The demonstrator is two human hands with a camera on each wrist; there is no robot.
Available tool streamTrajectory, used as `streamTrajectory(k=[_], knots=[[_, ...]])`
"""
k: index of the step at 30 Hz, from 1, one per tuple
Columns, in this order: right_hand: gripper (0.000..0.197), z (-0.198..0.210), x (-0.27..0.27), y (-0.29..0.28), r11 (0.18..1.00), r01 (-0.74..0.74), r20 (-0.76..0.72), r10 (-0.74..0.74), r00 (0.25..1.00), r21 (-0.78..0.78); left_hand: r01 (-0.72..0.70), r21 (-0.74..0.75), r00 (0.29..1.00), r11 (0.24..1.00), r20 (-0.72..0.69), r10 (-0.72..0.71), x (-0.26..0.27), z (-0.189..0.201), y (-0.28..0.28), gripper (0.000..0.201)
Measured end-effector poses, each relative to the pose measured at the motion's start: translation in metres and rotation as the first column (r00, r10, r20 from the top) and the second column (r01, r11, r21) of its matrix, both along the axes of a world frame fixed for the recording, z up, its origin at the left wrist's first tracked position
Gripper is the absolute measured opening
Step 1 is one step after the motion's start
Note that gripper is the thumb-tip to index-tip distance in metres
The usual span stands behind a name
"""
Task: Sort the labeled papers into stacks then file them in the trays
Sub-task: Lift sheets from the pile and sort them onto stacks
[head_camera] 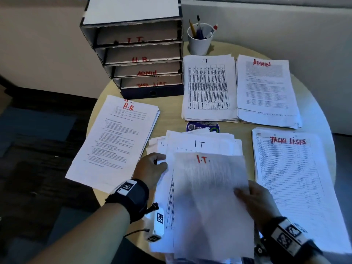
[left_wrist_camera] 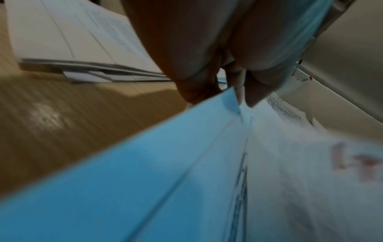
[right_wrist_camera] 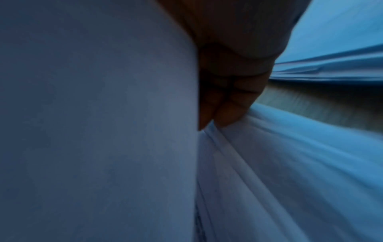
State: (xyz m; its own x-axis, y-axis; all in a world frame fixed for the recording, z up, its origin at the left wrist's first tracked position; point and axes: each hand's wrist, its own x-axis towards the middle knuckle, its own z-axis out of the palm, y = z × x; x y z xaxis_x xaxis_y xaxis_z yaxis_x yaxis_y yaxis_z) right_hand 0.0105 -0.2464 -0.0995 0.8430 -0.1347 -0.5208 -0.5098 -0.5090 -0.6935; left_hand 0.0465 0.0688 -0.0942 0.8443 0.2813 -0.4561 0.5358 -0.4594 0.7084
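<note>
An unsorted pile [head_camera: 200, 145] lies at the table's near middle, with a black "IT" sheet showing. Over it hangs a sheet marked red "I.T." [head_camera: 209, 197], blurred and lifted; my right hand [head_camera: 253, 199] pinches its right edge, thumb on top. My left hand [head_camera: 154, 166] grips the pile's left edge, fingers curled on the sheets [left_wrist_camera: 186, 147]. Sorted stacks lie around: H.R [head_camera: 116, 138] left, IT [head_camera: 208, 88] and ADMIN [head_camera: 266, 90] at the back, TASKS LISTS [head_camera: 293, 180] right. The right wrist view shows my fingers [right_wrist_camera: 228, 101] under a sheet [right_wrist_camera: 93, 131].
A cardboard tray rack [head_camera: 139, 52] at the back left has shelves marked I.T., H.R., ADMIN, TASK LIST. A white cup [head_camera: 200, 40] of pens stands beside it. A round sticker [head_camera: 202, 127] shows on the wooden round table [head_camera: 167, 119]. Floor lies to the left.
</note>
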Motion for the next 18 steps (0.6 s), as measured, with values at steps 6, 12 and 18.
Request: streamTrajectory(k=[6, 12, 18], knots=[[0.011, 0.009, 0.001, 0.014, 0.991, -0.133, -0.083, 0.132, 0.988, -0.012, 0.096, 0.070, 0.995, 0.993, -0.006, -0.096, 0.002, -0.005, -0.007, 0.042], [0.019, 0.004, -0.009, 0.003, 0.979, 0.163, 0.065, -0.172, 0.983, 0.120, 0.048, -0.025, 0.968, 0.999, 0.248, -0.041, -0.022, 0.009, -0.010, 0.032], [0.032, 0.020, -0.003, -0.007, 0.930, 0.099, 0.195, -0.177, 0.965, 0.353, -0.060, -0.329, 0.975, 0.942, 0.182, 0.125, -0.044, 0.018, 0.001, 0.032]])
